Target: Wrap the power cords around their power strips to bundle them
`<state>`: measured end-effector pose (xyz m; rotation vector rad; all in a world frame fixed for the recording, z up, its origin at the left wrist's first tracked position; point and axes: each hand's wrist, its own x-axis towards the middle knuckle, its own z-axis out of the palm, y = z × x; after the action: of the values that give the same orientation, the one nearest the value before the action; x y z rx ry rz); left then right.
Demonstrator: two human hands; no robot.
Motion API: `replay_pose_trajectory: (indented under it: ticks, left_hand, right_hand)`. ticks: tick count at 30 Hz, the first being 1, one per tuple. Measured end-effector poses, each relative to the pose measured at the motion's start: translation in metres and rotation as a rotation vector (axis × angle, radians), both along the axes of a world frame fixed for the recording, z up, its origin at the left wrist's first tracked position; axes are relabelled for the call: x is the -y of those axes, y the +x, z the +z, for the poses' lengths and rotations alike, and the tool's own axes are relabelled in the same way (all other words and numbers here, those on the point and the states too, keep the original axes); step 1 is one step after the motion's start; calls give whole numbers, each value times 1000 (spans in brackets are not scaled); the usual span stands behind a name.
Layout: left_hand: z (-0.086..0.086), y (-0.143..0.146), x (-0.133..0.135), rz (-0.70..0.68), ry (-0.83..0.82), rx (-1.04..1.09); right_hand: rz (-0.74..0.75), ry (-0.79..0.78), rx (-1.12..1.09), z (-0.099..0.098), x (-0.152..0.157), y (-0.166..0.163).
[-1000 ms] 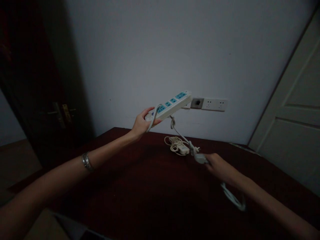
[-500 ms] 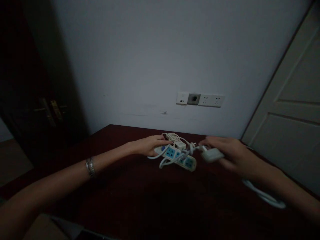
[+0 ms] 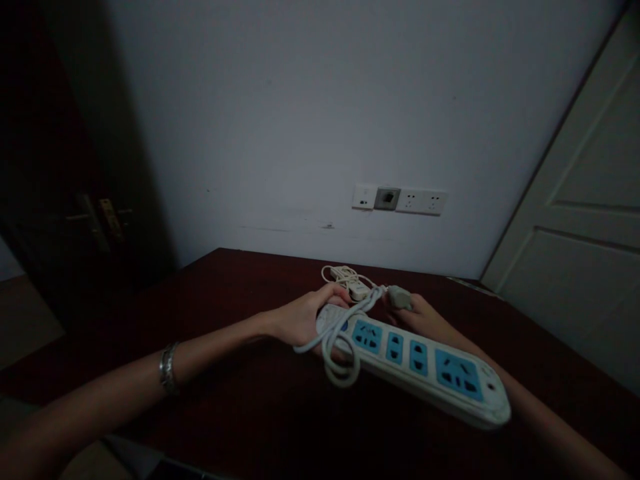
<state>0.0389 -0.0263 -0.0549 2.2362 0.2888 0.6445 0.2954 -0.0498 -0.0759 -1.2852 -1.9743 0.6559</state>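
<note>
A white power strip (image 3: pixel 427 365) with blue sockets is raised off the table, its far end slanting toward me on the right. My left hand (image 3: pixel 299 321) is closed round its left end, where the white cord (image 3: pixel 341 360) loops over the strip. Behind the strip, my right hand (image 3: pixel 424 316) is closed at the cord's grey-white plug (image 3: pixel 399 297); part of that hand and forearm is hidden by the strip. Just beyond both hands, a second, smaller white power strip (image 3: pixel 344 275) lies on the table with its thin cord coiled over it.
The dark red table (image 3: pixel 240 280) meets a pale wall carrying a row of wall sockets (image 3: pixel 421 201). A dark door with a brass lock plate (image 3: pixel 111 219) stands at left, a white panelled door (image 3: pixel 590 227) at right. A box-like object (image 3: pixel 133 457) is at the lower left.
My left hand has lifted the power strip from the table and brought it nearer to me. My right hand, with the plug, has moved left behind the strip.
</note>
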Motion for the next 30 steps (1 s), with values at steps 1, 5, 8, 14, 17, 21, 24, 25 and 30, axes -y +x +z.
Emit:
replay_pose_trajectory:
  ticks: [1,5,8,14,17,21,24,25,30]
  left_hand:
    - [-1,-1,-1,6,-22,29]
    - [-3,-1,-5,-2,8,53]
    - [-9,-1,-12,62,61,68]
    - [-40,-7,-32,257,16,103]
    - [-47,-10,-42,331,-130,206]
    - [-43,-7,-57,522,-243,432]
    - [-38,-6,-74,647,-215,486]
    - [-38,-7,-79,668,-188,474]
    - [-50,-11,-90,735,-64,337]
  right_hand:
    - [2,-43,-6,1,7,-3]
    - [69,-33,38,6,15,0]
    - [24,3,16,6,-5,23]
    - [-480,48,-46,8,-23,88]
    - [-472,-46,-116,8,-10,102]
    - [-291,-104,16,-1,13,98]
    - [-169,-103,177,-9,26,92]
    - [-166,-101,212,-10,29,91]
    - [-287,-39,150,5,37,85]
